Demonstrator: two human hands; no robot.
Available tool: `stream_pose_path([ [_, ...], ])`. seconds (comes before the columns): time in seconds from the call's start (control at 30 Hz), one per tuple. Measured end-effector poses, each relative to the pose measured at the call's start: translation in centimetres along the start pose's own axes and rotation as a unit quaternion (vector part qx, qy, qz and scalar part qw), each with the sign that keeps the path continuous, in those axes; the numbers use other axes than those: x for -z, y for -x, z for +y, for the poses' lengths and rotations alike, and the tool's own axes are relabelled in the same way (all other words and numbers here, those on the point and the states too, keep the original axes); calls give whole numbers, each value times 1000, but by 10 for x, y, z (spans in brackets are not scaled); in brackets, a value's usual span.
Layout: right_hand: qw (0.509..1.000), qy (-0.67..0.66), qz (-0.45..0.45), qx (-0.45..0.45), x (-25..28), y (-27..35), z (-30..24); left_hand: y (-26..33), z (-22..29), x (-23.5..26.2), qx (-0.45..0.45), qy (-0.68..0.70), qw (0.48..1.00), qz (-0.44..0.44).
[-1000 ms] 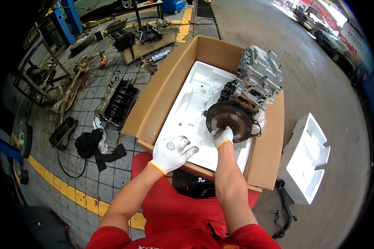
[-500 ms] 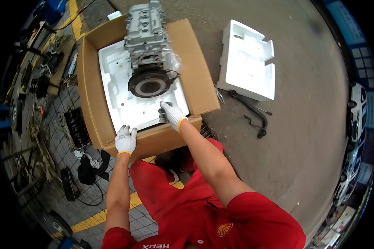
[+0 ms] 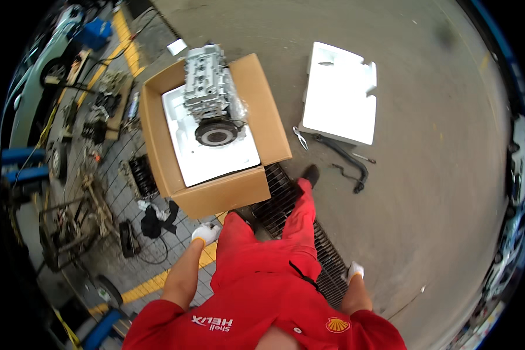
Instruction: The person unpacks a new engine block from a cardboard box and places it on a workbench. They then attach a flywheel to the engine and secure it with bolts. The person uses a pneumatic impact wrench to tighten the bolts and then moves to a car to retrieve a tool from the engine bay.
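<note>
- One white-gloved left hand (image 3: 205,233) hangs released; the white-gloved right hand (image 3: 356,270), I can't tell.
- Done: silver-grey metal engine (image 3: 206,81) seated in the brown cardboard box (image 3: 224,195), far left.
- Undone: box unclosed, notched white foam block (image 3: 339,96) apart, right.

Left hand (image 3: 206,233): gloved white, yellow at the wrist
Right hand (image 3: 356,270): gloved white
Engine (image 3: 203,80): silver-grey
Flywheel (image 3: 217,136): dark, with a paler ring
Box (image 3: 224,195): plain brown
Foam tray (image 3: 226,162): white
Overalls (image 3: 268,256): red
Left floor (image 3: 171,244): grey tile grid, yellow stripe (image 3: 146,284)
</note>
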State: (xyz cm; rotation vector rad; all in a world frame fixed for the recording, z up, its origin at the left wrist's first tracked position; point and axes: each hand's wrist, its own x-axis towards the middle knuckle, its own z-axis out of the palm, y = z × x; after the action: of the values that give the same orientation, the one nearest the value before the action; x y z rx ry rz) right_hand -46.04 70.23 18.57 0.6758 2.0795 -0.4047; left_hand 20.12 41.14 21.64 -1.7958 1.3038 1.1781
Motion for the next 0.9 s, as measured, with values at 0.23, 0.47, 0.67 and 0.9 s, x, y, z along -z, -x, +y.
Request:
stream_pose_path([
  [0.23, 969, 100, -200, 103, 10, 27, -155, 12, 104, 69, 59, 106, 987, 109],
  [0.47, 902, -74, -240, 351, -9, 118, -442, 14, 320, 122, -103, 146, 971, 159],
  [0.67, 921, -56, -220, 317, -30, 118, -548, 28, 324, 105, -10, 210, 967, 141],
  [0.9, 909, 63, -323, 257, -97, 84, -524, -1, 292, 77, 154, 247, 956, 20],
])
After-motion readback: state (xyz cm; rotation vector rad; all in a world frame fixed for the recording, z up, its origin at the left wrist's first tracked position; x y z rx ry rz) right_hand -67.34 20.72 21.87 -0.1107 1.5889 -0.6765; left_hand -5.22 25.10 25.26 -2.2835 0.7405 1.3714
